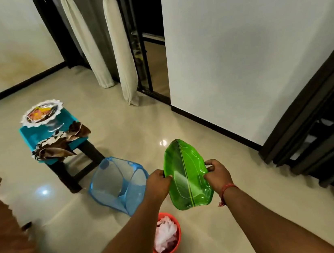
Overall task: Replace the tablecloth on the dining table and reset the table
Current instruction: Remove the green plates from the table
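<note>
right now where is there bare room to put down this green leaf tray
Both hands, left and right, hold the green leaf tray. The turquoise stool is crowded: a silver plate and brown cloth cover most of it. Bare floor lies between the stool, the blue mesh hamper and the white wall.

Green leaf plate (186,172), blue hamper (117,183), teal stool (36,137).

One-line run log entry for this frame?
held: green leaf-shaped plate | left hand: grips left edge | right hand: grips right edge | below: blue mesh basket, red tub on floor
</note>
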Demonstrator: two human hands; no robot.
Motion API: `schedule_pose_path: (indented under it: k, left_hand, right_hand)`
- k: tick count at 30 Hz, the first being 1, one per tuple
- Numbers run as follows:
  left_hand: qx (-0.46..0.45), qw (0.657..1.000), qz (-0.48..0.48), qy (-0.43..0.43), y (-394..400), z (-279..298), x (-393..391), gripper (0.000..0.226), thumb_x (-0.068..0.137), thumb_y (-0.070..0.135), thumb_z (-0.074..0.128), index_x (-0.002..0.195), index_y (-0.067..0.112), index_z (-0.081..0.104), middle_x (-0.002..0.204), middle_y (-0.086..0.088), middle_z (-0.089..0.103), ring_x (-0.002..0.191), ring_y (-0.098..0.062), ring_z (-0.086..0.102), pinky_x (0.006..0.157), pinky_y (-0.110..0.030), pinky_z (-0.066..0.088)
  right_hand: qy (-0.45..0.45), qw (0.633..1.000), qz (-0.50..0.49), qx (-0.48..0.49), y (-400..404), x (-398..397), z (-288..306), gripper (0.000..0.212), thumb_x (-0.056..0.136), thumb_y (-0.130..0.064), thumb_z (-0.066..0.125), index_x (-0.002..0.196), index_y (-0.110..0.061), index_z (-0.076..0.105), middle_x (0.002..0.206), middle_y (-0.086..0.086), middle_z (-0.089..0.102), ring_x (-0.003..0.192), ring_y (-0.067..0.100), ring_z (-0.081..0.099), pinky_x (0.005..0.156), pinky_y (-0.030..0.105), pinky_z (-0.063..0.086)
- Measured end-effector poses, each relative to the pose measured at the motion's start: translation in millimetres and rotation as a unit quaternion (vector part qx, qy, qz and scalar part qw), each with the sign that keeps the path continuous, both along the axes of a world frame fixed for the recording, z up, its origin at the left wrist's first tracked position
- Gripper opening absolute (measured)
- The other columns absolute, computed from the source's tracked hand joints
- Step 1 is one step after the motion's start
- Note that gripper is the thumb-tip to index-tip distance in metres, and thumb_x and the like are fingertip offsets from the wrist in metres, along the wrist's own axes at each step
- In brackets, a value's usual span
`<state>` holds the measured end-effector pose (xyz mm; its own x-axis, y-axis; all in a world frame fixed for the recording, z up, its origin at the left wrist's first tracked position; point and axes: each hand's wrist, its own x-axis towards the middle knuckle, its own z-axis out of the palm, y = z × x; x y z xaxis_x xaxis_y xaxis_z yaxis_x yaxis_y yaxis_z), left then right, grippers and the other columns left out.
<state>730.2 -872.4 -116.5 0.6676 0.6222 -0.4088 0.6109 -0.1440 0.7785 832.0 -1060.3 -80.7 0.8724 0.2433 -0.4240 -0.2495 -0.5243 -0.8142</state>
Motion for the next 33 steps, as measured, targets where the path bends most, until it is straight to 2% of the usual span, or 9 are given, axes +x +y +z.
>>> schedule_pose_path:
  k: [3, 9, 12, 16, 21, 24, 30, 33]
  left_hand:
    - [-0.052, 0.998, 0.035, -0.011, -17, 4, 39, 0.021, 0.063, 0.032, 0.064, 0.078, 0.018, 0.063, 0.079, -0.011, 0.07, 0.077, -0.033, 0.071, 0.072, -0.052, 0.06]
    - [-0.105, 0.992, 0.065, -0.02, -20, 3, 129, 0.027, 0.058, 0.021, 0.059, 0.083, 0.011, 0.063, 0.084, -0.019, 0.069, 0.081, -0.037, 0.07, 0.07, -0.057, 0.059]
    - [-0.135, 0.989, 0.061, -0.031, -7, -2, 197, 0.028, 0.059, 0.019, 0.058, 0.086, 0.01, 0.063, 0.088, -0.019, 0.068, 0.082, -0.037, 0.069, 0.067, -0.055, 0.06]
    - [-0.139, 0.989, 0.05, -0.022, 30, -2, 284, 0.015, 0.072, 0.011, 0.061, 0.087, 0.011, 0.061, 0.09, -0.018, 0.067, 0.083, -0.035, 0.07, 0.067, -0.054, 0.061]
    - [-0.111, 0.993, 0.039, -0.026, 100, 12, 374, 0.01, 0.077, 0.009, 0.063, 0.086, 0.013, 0.06, 0.092, -0.017, 0.067, 0.081, -0.034, 0.07, 0.065, -0.053, 0.061]
    - [-0.104, 0.993, 0.058, -0.021, 149, 14, 412, 0.009, 0.078, 0.008, 0.063, 0.086, 0.011, 0.059, 0.091, -0.017, 0.066, 0.08, -0.033, 0.07, 0.065, -0.052, 0.061]
    - [-0.107, 0.981, 0.156, -0.034, 258, 16, 476, 0.011, 0.081, 0.003, 0.062, 0.091, 0.004, 0.059, 0.097, -0.022, 0.065, 0.089, -0.038, 0.069, 0.071, -0.052, 0.061]
    - [-0.09, 0.972, 0.217, -0.014, 312, 22, 491, 0.025, 0.071, 0.015, 0.064, 0.094, 0.006, 0.062, 0.095, -0.018, 0.066, 0.085, -0.034, 0.07, 0.069, -0.051, 0.062]
  right_hand:
    - [0.008, 1.0, -0.014, 0.009, -14, 41, -5, 0.043, 0.077, 0.007, 0.062, 0.108, -0.022, 0.063, 0.09, 0.001, 0.068, 0.077, 0.018, 0.065, 0.06, 0.024, 0.044]
    - [0.019, 1.0, -0.017, 0.004, -18, 121, -17, 0.04, 0.078, 0.007, 0.063, 0.104, -0.022, 0.062, 0.085, 0.0, 0.067, 0.073, 0.015, 0.064, 0.058, 0.024, 0.043]
    - [0.016, 1.0, -0.016, -0.008, -3, 189, -22, 0.04, 0.077, 0.007, 0.064, 0.106, -0.021, 0.062, 0.087, 0.001, 0.069, 0.078, 0.018, 0.068, 0.065, 0.026, 0.05]
    - [0.012, 0.999, -0.02, -0.027, 31, 279, -21, 0.042, 0.074, 0.008, 0.065, 0.105, -0.021, 0.063, 0.083, 0.002, 0.07, 0.078, 0.021, 0.069, 0.078, 0.038, 0.057]
    - [-0.003, 1.0, -0.008, -0.024, 100, 375, -12, 0.042, 0.072, 0.007, 0.066, 0.097, -0.027, 0.064, 0.083, 0.0, 0.071, 0.08, 0.02, 0.069, 0.082, 0.041, 0.057]
    - [0.007, 0.999, 0.039, -0.025, 151, 423, -14, 0.041, 0.07, 0.006, 0.068, 0.091, -0.03, 0.062, 0.082, 0.001, 0.07, 0.081, 0.024, 0.069, 0.079, 0.044, 0.058]
    - [0.006, 0.989, 0.147, 0.006, 293, 531, -18, 0.041, 0.072, 0.01, 0.068, 0.09, -0.026, 0.061, 0.077, 0.0, 0.063, 0.071, 0.021, 0.063, 0.077, 0.042, 0.056]
    - [0.017, 0.973, 0.232, 0.003, 371, 569, -23, 0.04, 0.072, 0.008, 0.067, 0.092, -0.026, 0.061, 0.08, 0.003, 0.068, 0.074, 0.024, 0.067, 0.076, 0.042, 0.057]
